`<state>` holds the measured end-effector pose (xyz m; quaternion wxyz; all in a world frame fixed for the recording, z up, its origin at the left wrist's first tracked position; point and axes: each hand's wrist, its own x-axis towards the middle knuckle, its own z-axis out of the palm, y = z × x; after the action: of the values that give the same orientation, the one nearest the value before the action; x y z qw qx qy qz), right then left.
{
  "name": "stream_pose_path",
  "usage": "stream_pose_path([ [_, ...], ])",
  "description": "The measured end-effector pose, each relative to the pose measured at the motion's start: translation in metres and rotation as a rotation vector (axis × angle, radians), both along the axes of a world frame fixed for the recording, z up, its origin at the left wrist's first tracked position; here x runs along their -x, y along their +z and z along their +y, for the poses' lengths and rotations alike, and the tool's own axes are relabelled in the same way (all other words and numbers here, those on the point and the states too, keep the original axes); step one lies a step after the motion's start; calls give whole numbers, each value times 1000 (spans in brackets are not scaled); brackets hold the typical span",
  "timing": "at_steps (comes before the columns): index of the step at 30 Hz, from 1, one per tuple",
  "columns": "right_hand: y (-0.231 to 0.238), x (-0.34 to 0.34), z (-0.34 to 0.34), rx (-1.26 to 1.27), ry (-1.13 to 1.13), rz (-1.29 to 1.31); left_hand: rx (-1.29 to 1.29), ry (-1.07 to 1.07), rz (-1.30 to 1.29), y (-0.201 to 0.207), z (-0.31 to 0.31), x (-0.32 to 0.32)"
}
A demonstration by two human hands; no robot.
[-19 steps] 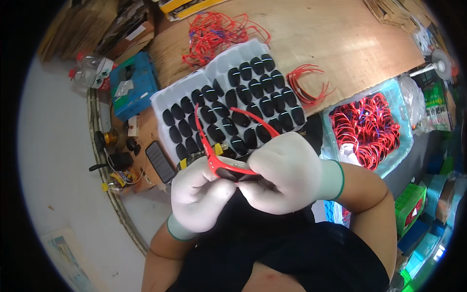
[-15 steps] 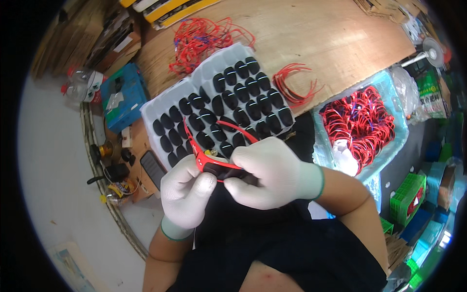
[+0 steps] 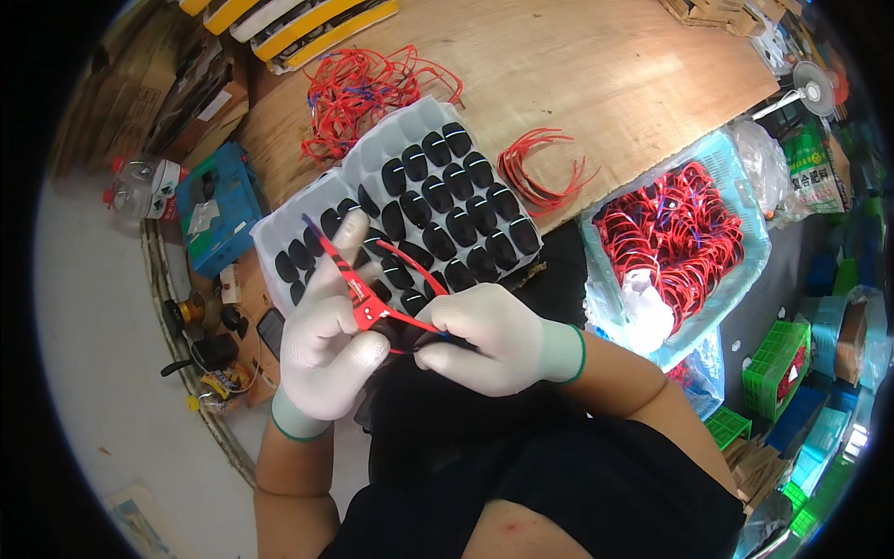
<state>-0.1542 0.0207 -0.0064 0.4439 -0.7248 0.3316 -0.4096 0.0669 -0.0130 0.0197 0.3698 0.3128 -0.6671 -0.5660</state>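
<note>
A pair of red sunglasses (image 3: 367, 309) is held between my two gloved hands, its temples pointing away from me over the lens tray. My left hand (image 3: 326, 349) grips one front corner by the hinge, thumb below, with a finger stretched along the temple. On the other side of the frame front, my right hand (image 3: 489, 337) pinches the rim between thumb and curled fingers. The dark lens area shows only partly between the gloves. Just beyond lies a white moulded tray (image 3: 326, 191) with rows of loose black lenses (image 3: 436, 195).
A tangle of red frames (image 3: 363, 93) lies behind the tray, with a few red temples (image 3: 542, 172) to its right. A light-blue basket (image 3: 745, 270) full of red frames stands at right. At left are a blue box (image 3: 228, 210), a phone (image 3: 270, 333) and a plastic bottle (image 3: 140, 182).
Both hands and the sunglasses have shifted slightly left in view, as has the whole scene. A finger of my left hand has straightened along the temple.
</note>
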Motion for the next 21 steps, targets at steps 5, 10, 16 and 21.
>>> stream_pose_path([
  [5, -16, 8, -9, 143, -71, -53, 26, 26, -58, -17, -8, 6],
  [10, -49, 92, -69, 33, -754, 401, 40, 185, -116, -33, -16, -2],
  [16, -156, 151, -122, -376, -712, 899, -70, 271, -114, -48, -27, -3],
  [21, -158, 136, -113, -401, -625, 900, 79, 276, -327, -46, -85, -18],
])
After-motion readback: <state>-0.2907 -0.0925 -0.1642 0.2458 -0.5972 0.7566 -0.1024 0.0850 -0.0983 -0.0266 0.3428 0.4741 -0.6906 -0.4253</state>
